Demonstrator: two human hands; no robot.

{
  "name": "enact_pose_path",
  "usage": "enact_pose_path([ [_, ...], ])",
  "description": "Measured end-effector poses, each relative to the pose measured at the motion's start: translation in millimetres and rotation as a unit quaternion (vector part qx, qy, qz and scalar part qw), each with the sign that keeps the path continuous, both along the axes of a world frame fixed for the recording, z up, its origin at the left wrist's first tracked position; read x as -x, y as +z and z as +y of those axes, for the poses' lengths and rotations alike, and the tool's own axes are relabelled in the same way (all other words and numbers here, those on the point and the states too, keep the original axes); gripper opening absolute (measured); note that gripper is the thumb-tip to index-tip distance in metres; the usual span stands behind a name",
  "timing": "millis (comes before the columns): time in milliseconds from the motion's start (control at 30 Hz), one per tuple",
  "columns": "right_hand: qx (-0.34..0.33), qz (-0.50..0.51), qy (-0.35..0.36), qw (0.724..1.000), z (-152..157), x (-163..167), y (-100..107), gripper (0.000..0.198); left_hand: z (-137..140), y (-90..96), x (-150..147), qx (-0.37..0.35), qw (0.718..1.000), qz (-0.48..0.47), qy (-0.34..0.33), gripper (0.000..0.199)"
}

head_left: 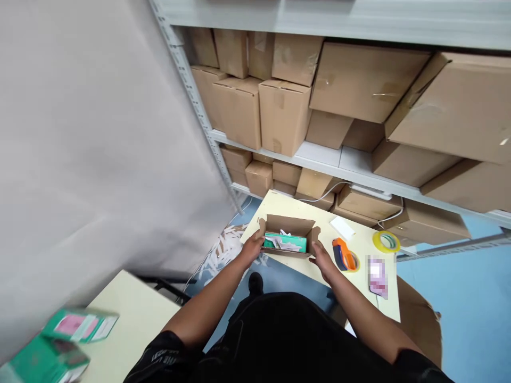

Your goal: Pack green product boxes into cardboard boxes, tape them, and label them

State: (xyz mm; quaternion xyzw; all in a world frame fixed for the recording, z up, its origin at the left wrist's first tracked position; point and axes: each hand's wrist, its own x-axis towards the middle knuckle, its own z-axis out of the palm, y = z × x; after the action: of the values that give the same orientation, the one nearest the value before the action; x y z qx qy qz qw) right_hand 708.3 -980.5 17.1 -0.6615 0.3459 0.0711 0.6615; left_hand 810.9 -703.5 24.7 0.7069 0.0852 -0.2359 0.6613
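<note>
From my remote station I take the open carton (290,224) as reference and report left to right. Well to its left, blurred green boxes (75,325) lie on a side table (133,304). Nearer, below its left end, are paper scraps (229,255). My left hand (252,248) is against the carton's left end; its fingertips are hidden, so I cannot tell whether they clamp. The carton is at the near edge of the work table (280,205). Inside it are a green box (298,243) and crumpled paper (282,244). I judge it light, stiff-walled but crushable, best held low at both ends. My right hand (322,260) touches its right end, thumb apart from fingers; grip undetermined. Right of the carton are a tape dispenser (346,254) and, farther, a tape roll (378,243).
</note>
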Motion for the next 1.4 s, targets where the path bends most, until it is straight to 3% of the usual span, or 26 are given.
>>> enact_pose_path([
  [133,0.022,0.012,-0.057,0.998,-14,-12,-7,0.075,-23,-19.8,-43,0.014,0.997,0.055,-0.049,0.067],
  [333,0.015,0.019,-0.145,0.989,-13,-29,-19,0.067,-43,-45.0,-91,0.012,0.991,0.048,-0.124,0.067],
  [467,0.028,0.012,-0.172,0.985,-10,-29,-26,0.065,-51,-49.1,-105,0.029,0.984,0.043,-0.171,0.068],
  [600,0.094,-0.045,-0.177,0.979,-11,-17,-26,0.071,-49,-45.0,-102,0.025,0.985,-0.016,-0.168,0.067],
  [733,0.22,-0.14,-0.105,0.96,-10,1,-18,0.065,-35,-39.3,-89,-0.028,0.97,-0.174,-0.166,0.063],
  [833,0.252,-0.198,-0.009,0.947,-6,9,-12,0.065,-30,-29.6,-82,-0.058,0.942,-0.251,-0.217,0.063],
  [1000,0.337,-0.187,0.109,0.916,-4,0,-10,0.068,-35,-13.5,-83,-0.131,0.888,-0.337,-0.283,0.049],
  [1233,0.401,-0.164,0.115,0.894,-9,-20,-15,0.042,-41,-15.8,-103,-0.198,0.852,-0.372,-0.312,0.021],
  [1400,0.431,-0.151,0.092,0.885,-4,-26,-24,0.041,-57,-21.1,-109,-0.242,0.859,-0.351,-0.283,0.021],
])
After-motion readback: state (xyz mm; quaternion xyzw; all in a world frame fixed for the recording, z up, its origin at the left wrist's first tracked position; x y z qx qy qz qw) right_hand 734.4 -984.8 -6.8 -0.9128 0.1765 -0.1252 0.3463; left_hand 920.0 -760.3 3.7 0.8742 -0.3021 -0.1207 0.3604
